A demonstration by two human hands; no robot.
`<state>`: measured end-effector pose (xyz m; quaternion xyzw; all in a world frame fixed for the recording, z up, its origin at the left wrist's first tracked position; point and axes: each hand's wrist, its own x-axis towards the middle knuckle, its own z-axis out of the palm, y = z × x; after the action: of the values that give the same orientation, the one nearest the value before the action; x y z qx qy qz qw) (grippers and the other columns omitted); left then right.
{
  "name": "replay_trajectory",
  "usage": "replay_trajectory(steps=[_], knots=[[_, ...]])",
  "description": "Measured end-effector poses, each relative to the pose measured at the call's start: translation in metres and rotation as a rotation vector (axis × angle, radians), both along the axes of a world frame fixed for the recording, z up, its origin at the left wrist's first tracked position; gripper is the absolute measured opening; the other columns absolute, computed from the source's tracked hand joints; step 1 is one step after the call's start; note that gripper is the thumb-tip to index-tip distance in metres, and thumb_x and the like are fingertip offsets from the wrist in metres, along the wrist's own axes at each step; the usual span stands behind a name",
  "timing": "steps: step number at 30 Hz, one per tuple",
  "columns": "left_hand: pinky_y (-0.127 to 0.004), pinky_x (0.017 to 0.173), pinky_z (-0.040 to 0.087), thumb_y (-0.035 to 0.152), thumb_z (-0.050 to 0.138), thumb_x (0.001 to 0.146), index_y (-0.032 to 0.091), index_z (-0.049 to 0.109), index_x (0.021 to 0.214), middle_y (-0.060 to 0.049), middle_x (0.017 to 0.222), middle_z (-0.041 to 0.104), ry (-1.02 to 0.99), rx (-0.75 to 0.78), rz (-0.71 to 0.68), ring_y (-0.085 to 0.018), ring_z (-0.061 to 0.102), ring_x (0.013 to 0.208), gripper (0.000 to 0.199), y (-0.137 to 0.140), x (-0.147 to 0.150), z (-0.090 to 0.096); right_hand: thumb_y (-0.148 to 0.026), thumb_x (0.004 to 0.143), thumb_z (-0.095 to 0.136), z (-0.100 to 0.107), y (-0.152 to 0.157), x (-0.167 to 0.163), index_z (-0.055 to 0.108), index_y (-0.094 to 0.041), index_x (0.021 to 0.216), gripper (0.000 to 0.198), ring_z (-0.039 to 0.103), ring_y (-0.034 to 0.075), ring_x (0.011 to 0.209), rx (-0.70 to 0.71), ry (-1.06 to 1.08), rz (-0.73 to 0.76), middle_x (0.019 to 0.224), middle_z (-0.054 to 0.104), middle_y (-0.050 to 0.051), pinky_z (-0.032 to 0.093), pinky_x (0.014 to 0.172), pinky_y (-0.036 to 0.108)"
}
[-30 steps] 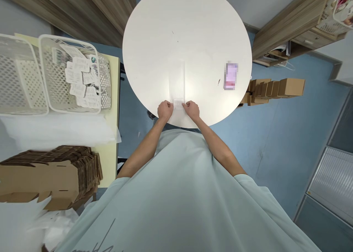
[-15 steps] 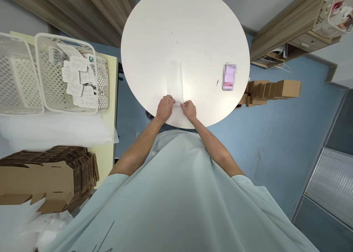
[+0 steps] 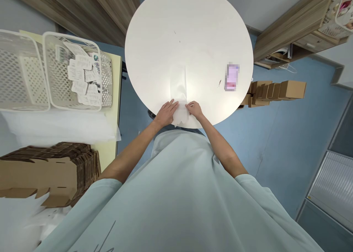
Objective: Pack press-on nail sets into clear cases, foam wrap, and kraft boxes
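Note:
A thin, whitish translucent sheet [image 3: 178,83], perhaps a bag or packing film, lies lengthwise on the round white table [image 3: 154,31]. Its near end is folded or bunched and reaches the table's front edge. My left hand [image 3: 166,113] rests on the left side of that end, fingers stretched out and pressing it down. At the sheet's right edge my right hand [image 3: 194,109] is closed, with thumb and forefinger pinching the film. Whether anything lies inside the sheet is too faint to tell.
A blurred pink-purple rectangular object [image 3: 232,77] lies on the table's right. To the left, a side table [image 3: 106,152] bears white baskets [image 3: 106,82], one with labelled packets, white sheeting [image 3: 60,127] and flattened cardboard boxes [image 3: 38,174]. Cardboard boxes [image 3: 292,90] stand at right.
My left hand has gone from a pinch to lying with fingers extended on the sheet. The sheet's near end now shows a ragged white fold toward me. The view has shifted slightly.

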<state>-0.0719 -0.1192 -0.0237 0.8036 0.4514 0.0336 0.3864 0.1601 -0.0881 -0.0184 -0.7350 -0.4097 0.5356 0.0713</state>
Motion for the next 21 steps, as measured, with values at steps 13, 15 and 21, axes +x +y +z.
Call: replay_trajectory(steps=[13, 15, 21], knots=[[-0.055, 0.133, 0.040, 0.012, 0.059, 0.086, 0.019, 0.062, 0.160, -0.010, 0.169, 0.060, 0.005, -0.062, 0.155, -0.036, 0.046, 0.161, 0.074, 0.011, 0.004, -0.005, -0.016, 0.100, 0.051, 0.018, -0.015, 0.019, 0.062, -0.023, 0.148, 0.049, 0.074, 0.022, 0.091, 0.307, -0.087, 0.407, 0.155, 0.065, 0.012, 0.063, 0.090, 0.041], [-0.057, 0.130, 0.043, 0.018, 0.065, 0.085, 0.020, 0.064, 0.158, -0.010, 0.166, 0.064, -0.013, -0.080, 0.153, -0.038, 0.050, 0.155, 0.073, 0.017, 0.003, -0.003, -0.013, 0.097, 0.050, 0.020, -0.018, 0.019, 0.060, -0.025, 0.153, 0.059, 0.073, 0.024, 0.098, 0.352, -0.094, 0.514, 0.168, 0.054, 0.011, 0.062, 0.090, 0.041], [-0.053, 0.121, 0.049, 0.029, 0.072, 0.085, 0.021, 0.072, 0.148, -0.012, 0.155, 0.071, -0.061, -0.147, 0.234, -0.039, 0.061, 0.139, 0.064, 0.029, 0.007, 0.005, -0.017, 0.100, 0.050, 0.015, -0.013, 0.015, 0.066, -0.025, 0.145, 0.049, 0.070, 0.021, 0.095, 0.338, -0.013, 0.436, 0.155, 0.069, 0.005, 0.058, 0.097, 0.037]])
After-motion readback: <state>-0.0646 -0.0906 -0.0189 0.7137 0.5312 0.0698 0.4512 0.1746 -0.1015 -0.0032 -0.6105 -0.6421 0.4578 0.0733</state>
